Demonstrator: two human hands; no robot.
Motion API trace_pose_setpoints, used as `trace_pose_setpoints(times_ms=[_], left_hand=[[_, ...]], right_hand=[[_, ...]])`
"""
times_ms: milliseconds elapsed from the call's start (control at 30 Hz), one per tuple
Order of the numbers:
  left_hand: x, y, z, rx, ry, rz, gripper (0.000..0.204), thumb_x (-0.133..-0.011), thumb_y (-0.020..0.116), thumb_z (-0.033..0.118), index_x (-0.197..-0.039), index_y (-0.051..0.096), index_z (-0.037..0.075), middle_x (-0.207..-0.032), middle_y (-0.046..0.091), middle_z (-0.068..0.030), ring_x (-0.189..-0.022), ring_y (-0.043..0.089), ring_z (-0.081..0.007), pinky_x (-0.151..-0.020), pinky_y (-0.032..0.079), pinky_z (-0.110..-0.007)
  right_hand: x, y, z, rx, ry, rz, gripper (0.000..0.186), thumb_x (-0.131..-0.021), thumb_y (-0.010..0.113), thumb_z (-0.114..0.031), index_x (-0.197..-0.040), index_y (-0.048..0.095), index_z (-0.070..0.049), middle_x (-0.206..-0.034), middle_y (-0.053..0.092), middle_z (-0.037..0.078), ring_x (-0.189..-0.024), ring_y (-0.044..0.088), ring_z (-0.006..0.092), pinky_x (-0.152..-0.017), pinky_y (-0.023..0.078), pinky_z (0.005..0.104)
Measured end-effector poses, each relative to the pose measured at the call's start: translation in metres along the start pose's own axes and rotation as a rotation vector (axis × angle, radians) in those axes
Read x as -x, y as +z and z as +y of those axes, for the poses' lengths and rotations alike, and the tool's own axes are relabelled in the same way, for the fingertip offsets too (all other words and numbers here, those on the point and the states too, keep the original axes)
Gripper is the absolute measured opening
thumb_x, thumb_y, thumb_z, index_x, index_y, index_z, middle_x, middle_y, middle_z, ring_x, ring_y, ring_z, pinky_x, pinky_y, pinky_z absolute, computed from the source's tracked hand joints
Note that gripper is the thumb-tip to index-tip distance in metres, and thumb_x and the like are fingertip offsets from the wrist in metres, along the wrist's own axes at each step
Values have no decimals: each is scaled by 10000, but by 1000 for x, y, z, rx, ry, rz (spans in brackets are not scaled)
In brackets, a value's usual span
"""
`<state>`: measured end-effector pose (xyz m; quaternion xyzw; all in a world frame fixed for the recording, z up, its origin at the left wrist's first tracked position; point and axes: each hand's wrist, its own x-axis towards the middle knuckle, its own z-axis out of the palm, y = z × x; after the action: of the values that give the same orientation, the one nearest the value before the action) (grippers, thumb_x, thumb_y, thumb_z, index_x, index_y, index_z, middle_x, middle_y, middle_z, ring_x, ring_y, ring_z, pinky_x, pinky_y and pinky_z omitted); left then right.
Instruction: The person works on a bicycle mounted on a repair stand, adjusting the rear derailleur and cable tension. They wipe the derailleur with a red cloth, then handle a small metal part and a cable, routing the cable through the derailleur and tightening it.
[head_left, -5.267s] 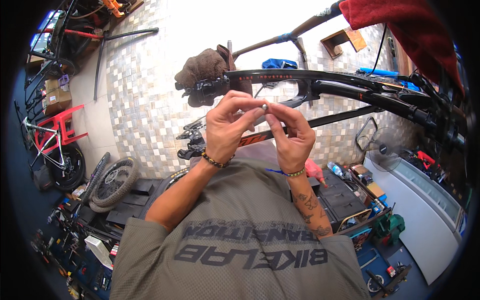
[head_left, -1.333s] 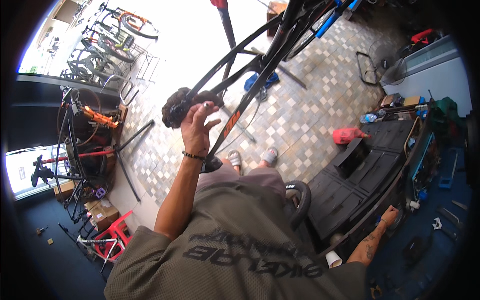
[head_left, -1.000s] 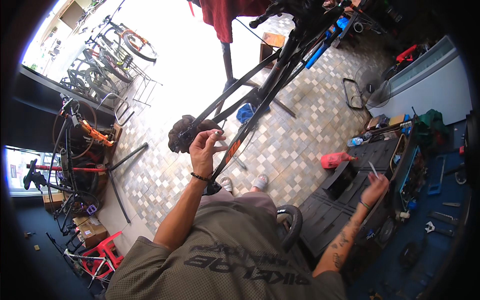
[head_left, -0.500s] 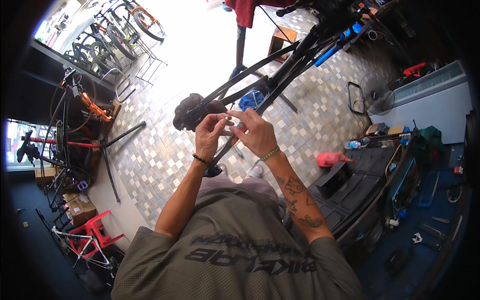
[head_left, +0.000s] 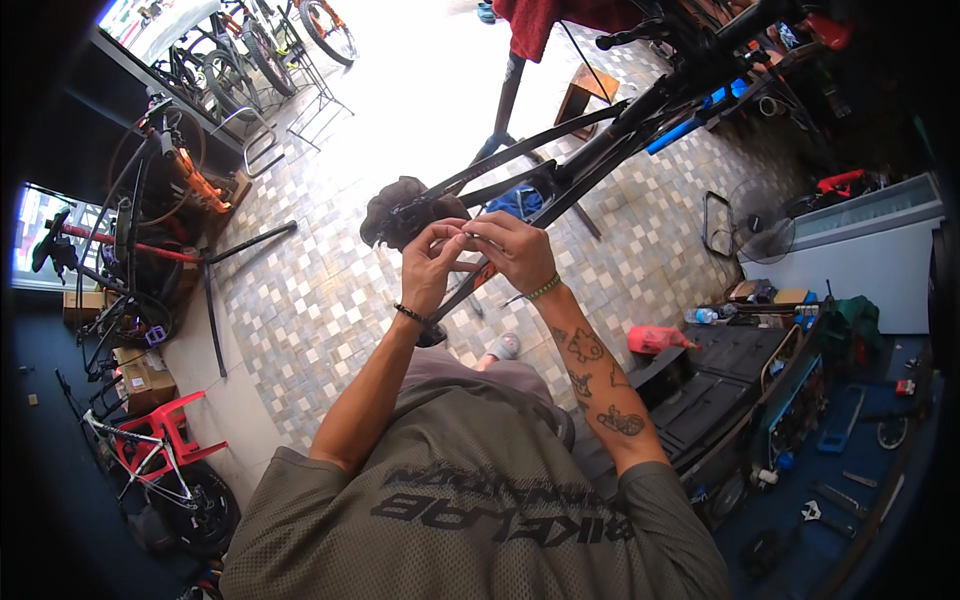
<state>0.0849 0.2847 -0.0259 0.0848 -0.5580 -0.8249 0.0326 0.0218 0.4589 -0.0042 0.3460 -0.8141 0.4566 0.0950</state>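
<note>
My left hand [head_left: 428, 262] and my right hand [head_left: 516, 258] meet in front of my chest, thumbs and fingertips pinched together. Between them is a tiny pale piece, mostly hidden by the fingers and too small to name. Just beyond the hands, a black bicycle frame [head_left: 622, 137] slants from upper right down toward me, with no wheel at its near end. A dark brown cloth [head_left: 405, 208] is bunched around that end, close beside my left hand. One frame tube, with an orange mark, passes below my fingers.
A red cloth [head_left: 530, 32] hangs by the frame, and a blue bundle [head_left: 516, 201] lies behind it. To the right are a red container [head_left: 657, 340], a black case [head_left: 735, 360] and a fan [head_left: 764, 225]. A stand leg [head_left: 250, 242] and red stool [head_left: 180, 430] are at left.
My fingertips have drawn closer together, covering more of the small piece. The whole view has shifted slightly, while the frame and brown cloth keep their places relative to each other.
</note>
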Motion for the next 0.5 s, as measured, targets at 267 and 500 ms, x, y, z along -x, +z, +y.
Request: trace_pose_setpoints(times_ms=[267,500], left_hand=[[3,-2,13,-40,-96,61,259,-1058,705,206,-1188,658,-13,-1124,719,-112,-980,764,-205,-721,693,-320],[16,-56,87,-426,-446,-453,380,-1066,686,202,-1365,638,-27,-1258,713,-107,-1092,734,-215,-838,655,-349]], right_hand=[[-5,11,3,-22,-58,66,205,-917,793,-115,-1121,787,-99,-1021,772,65,-830,779,265,-676,626,353],[-4,13,-5,4,66,99,205,-886,826,-59,-1088,790,-50,-1013,775,87,-882,779,252,-715,625,341]])
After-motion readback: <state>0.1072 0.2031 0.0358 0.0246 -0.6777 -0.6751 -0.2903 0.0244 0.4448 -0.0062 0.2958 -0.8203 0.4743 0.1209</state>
